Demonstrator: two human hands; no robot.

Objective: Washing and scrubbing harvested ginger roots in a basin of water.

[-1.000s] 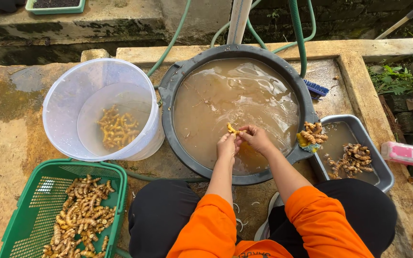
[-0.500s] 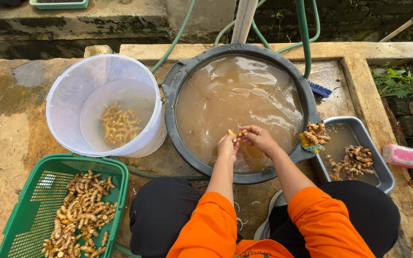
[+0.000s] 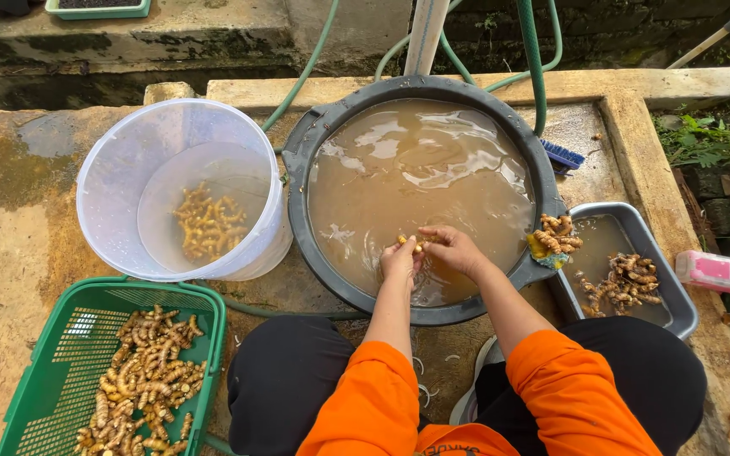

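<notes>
While both hands meet over the near edge of the dark round basin [image 3: 297, 160], a small yellow-orange root piece [image 3: 416, 245] sits pinched between them, just above the muddy brown water [image 3: 416, 169]. Root: knobby, wet, bright vs. the murk. Left hand [image 3: 400, 258] fingers curled tight on it; right hand [image 3: 454, 249] fingers closed over its other end, thumb side hidden. Clear bucket [image 3: 120, 169] to the left w/ cleaner yellow roots at bottom. Green basket [image 3: 204, 312] near left knee, full of muddy roots. Grey tray [image 3: 678, 295] at right, more roots in dirty water.
</notes>
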